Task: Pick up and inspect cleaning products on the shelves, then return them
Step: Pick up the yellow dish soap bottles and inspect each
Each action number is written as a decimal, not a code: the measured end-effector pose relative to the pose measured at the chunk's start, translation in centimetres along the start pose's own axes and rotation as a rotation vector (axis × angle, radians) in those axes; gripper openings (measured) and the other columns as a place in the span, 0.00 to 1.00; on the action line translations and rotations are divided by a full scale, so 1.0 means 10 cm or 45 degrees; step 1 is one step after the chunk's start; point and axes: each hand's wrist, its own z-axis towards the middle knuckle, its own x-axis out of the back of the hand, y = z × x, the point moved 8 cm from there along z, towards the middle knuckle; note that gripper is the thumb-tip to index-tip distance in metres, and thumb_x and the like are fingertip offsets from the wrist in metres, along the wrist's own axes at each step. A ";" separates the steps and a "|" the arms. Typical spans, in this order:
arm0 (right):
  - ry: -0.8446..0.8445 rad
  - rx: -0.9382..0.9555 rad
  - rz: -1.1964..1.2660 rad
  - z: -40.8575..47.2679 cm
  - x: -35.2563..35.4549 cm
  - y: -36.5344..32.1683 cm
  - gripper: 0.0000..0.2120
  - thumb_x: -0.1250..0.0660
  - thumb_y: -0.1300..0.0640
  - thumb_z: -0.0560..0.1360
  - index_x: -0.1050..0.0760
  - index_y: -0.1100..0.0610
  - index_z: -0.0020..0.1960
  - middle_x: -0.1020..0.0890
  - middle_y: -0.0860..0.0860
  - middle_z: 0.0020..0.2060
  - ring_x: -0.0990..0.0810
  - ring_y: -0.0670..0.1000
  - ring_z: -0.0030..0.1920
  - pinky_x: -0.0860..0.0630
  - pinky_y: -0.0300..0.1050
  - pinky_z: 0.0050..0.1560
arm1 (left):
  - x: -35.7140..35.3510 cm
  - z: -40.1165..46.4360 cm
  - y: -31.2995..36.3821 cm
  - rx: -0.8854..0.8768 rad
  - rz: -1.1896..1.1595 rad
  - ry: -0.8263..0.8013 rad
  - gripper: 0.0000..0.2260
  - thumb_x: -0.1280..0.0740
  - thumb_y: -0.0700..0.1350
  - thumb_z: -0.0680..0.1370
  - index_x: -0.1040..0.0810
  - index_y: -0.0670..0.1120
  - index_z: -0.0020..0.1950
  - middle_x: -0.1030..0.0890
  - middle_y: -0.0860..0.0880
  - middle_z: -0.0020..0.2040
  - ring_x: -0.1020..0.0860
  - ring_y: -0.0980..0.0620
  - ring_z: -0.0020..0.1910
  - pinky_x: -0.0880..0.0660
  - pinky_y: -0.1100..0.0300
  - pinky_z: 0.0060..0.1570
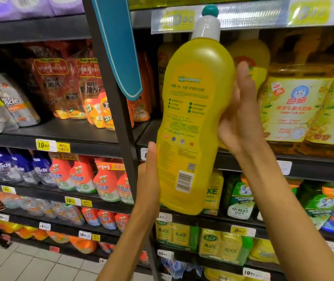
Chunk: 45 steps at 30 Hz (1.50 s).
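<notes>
Both forearms rise from the bottom edge of the view toward a yellow bottle [192, 122] held in the air in front of the shelving. The left hand [149, 179] takes the bottle low on its left side: the thumb lies up along the edge, and the other fingers pass behind the bottle out of sight. The left grip is therefore grasping the bottle. The right hand [241, 114] is at the right side, near mid-height, with the thumb pointing up along the edge and the palm against the bottle; its fingers also go behind the bottle. The right grip likewise grasps it.

The bottle stands nearly upright, leaning a little to the right at the top. Its back label faces the camera, with small print, green bullet marks and a barcode [184, 180] near the lower right. The neck is white with a teal cap [210, 10] on top.

Behind the bottle, a dark shelf upright [117, 110] divides two bays, and a teal hanging sign [119, 53] slants across it. In the right bay, similar yellow bottles [249, 55] stand directly behind the held one, beside large yellow jugs [296, 110]. Yellow price tags [179, 20] run along the shelf edge above. The left bay holds red-orange refill pouches [77, 86] and spray bottles [85, 177] lower down. Pale floor tiles [20, 264] show at lower left.
</notes>
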 end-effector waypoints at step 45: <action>0.138 -0.815 -0.218 -0.03 0.24 0.97 0.14 0.36 0.52 0.78 0.25 0.58 0.59 0.17 0.57 0.50 0.16 0.53 0.44 0.19 0.45 0.43 | -0.27 -0.74 0.20 0.349 -0.523 -0.379 0.18 0.22 0.57 0.60 0.15 0.53 0.47 0.15 0.46 0.48 0.16 0.49 0.46 0.20 0.58 0.38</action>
